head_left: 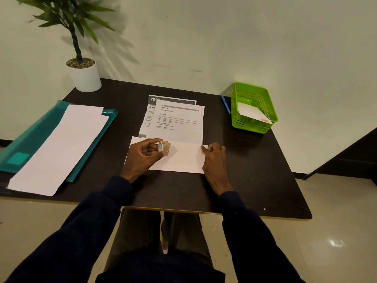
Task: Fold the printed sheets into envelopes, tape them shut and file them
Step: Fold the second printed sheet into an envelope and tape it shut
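"task goal" heading on front printed sheet

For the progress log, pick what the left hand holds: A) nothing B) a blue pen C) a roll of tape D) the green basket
C: the left hand grips a roll of tape above the folded sheet; the pen lies on the table beside the basket.

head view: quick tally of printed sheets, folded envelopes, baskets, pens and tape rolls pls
printed sheets: 2
folded envelopes: 2, the second lying in the green basket
green basket: 1
blue pen: 1
tape roll: 1, held in the left hand
total: 7
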